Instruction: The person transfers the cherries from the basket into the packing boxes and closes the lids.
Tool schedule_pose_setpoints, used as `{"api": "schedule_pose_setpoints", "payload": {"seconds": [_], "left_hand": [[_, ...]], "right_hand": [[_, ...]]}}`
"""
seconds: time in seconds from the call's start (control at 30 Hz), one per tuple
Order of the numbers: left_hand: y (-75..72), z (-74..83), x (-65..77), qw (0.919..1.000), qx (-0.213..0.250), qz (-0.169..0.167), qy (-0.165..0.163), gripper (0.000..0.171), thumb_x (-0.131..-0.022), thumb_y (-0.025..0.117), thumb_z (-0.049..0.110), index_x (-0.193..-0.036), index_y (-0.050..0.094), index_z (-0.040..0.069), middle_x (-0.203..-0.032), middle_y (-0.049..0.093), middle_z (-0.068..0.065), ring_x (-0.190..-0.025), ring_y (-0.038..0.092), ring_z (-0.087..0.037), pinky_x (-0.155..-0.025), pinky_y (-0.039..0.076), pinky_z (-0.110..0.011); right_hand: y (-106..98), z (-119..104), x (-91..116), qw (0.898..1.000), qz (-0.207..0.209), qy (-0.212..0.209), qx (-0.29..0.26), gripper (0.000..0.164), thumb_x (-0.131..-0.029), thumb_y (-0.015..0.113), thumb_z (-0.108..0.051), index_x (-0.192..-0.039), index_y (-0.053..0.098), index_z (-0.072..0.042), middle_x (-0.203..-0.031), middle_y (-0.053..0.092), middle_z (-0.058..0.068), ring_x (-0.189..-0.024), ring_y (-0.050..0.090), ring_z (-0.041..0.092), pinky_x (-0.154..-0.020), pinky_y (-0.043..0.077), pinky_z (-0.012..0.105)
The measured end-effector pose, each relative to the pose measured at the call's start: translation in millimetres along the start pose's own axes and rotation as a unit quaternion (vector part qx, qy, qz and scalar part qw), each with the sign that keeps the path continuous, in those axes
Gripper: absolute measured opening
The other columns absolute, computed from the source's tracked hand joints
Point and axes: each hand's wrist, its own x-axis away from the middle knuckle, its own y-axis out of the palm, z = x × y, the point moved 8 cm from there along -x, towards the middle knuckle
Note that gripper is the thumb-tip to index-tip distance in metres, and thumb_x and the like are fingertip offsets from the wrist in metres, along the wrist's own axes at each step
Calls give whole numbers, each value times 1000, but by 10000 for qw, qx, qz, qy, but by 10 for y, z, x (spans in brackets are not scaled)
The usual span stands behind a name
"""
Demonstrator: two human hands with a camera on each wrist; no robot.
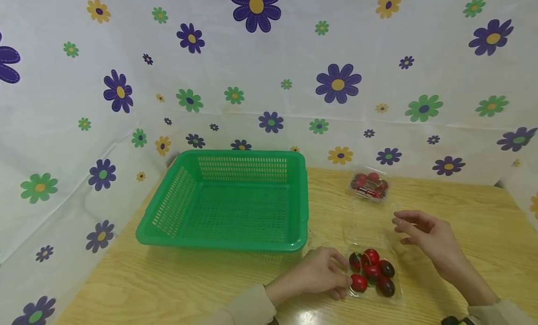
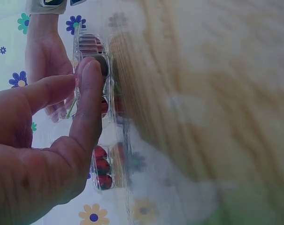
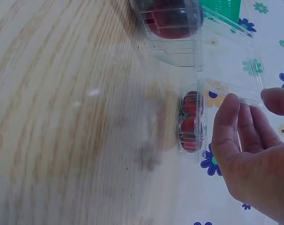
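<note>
An unlidded clear plastic clamshell box (image 1: 395, 298) holds several red and dark cherries (image 1: 371, 272), with its see-through lid (image 1: 367, 227) swung back behind it. At the box's left side is my left hand (image 1: 318, 272), thumb and fingertips touching the edge beside the cherries. In the left wrist view, the thumb (image 2: 89, 93) lies along the box side. My right hand (image 1: 435, 241) hovers at the lid's right edge, fingers loosely bent and parted from the thumb. The right wrist view shows its fingertips (image 3: 228, 105) right by the lid's corner.
A large green plastic basket (image 1: 222, 246) with slotted walls stands left of the box, nothing in it. Behind the lid, near the back edge of the wooden table (image 1: 462, 208), sits another clear box of cherries (image 1: 370, 185). A flower-print cloth (image 1: 290, 105) hangs behind.
</note>
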Motion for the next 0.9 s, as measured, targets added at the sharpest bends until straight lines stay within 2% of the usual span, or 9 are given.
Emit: {"api": "schedule_pose_setpoints", "payload": {"seconds": [0.37,0.57,0.67,0.9], "left_hand": [[-33,8,-14,9999,22,75,70,27,-88,74,1,-113,64,2,-78,71,-8,-61,70,-15,-59,62,-29],[-34,0,-32,9999,60,30,84,29,-88,74,1,-115,64,1,-78,71,-9,-61,70,-16,-59,62,-29],[-36,3,-37,9999,64,22,90,30,-89,74,2,-116,63,2,-78,71,-9,-61,70,-17,-59,62,-29],[-43,0,-35,9999,75,56,88,30,-89,74,2,-117,64,1,-78,71,-10,-61,71,-18,-59,62,-30]], "right_hand": [[-59,-106,58,9975,389,-580,-70,40,-106,55,-34,-133,64,-6,-105,71,-28,-95,69,-3,-76,62,24],[-84,-156,113,9921,500,-894,-729,26,-105,59,-27,-122,71,-13,-104,76,-19,-92,71,-1,-73,62,23],[-84,-183,151,9891,509,-1017,-931,23,-104,60,-24,-118,73,-12,-102,77,-17,-90,72,0,-72,62,23],[-105,-203,192,9925,581,-986,-431,33,-106,55,-28,-119,69,-1,-99,76,-17,-89,73,2,-72,62,22]]}}
